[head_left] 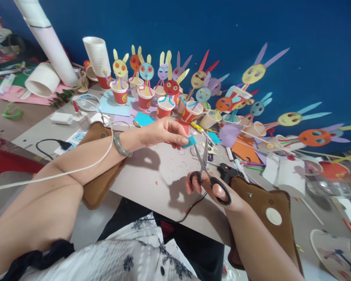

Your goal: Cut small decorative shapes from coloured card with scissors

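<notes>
Between the thumb and fingers of my left hand [172, 133] is a small piece of blue paper [191, 141], held out over the table. My right hand [210, 190] has its thumb and fingers through the black handles of a pair of scissors [204, 166]. The scissor blades are spread apart, and their tips point at the paper's edge. Whether a blade touches the paper I cannot tell. Small paper scraps lie on the table [140, 183] below my hands.
Paper cups with rabbit-faced paper figures [172, 88] line the blue wall. A black glue gun [228, 171] lies right of the scissors, its cord running toward my lap. Brown cushions [266, 210] sit under both forearms. A white cable [102, 158] crosses my left arm. Stacked cups [97, 54] stand at back left.
</notes>
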Motion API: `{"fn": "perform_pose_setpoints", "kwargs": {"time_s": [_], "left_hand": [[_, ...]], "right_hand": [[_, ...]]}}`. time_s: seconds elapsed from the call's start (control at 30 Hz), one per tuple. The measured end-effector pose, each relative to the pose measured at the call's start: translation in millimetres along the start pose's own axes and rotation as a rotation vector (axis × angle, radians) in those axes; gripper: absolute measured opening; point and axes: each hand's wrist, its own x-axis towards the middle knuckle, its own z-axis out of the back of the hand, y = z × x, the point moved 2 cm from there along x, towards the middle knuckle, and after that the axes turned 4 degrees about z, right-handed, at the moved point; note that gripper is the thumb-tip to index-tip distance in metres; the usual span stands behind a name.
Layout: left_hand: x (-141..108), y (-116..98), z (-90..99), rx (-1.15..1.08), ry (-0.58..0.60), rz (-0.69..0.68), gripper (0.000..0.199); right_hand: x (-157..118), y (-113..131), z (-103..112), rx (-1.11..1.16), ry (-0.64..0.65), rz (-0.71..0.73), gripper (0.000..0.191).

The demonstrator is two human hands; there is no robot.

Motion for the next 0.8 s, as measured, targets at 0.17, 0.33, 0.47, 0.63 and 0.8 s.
{"fn": "perform_pose_setpoints", "kwargs": {"time_s": [0.17, 0.33, 0.47, 0.63, 0.8], "left_hand": [[-0.2, 1.4, -5.6, 0.062, 0.038, 0.002, 0.037], [-2.2, 0.8, -9.1, 0.097, 0.050, -0.010, 0.033], [-2.2, 1.2, -8.1, 0.099, 0.044, -0.004, 0.034], [-1.0, 4.1, -5.2, 0.108, 0.031, -0.014, 0.034], [1.8, 9.5, -1.8, 0.120, 0.033, -0.051, 0.035]], "right_hand": [[-0.9, -3.6, 0.4, 0.055, 0.020, -0.023, 0.057], [-3.3, -5.1, -0.1, 0.139, 0.002, -0.085, 0.060], [-5.2, -5.8, 0.5, 0.210, -0.016, -0.107, 0.060], [-4.6, -7.4, 0.0, 0.284, -0.045, -0.102, 0.062], [-1.5, -9.4, -1.8, 0.346, -0.062, -0.060, 0.063]]}}
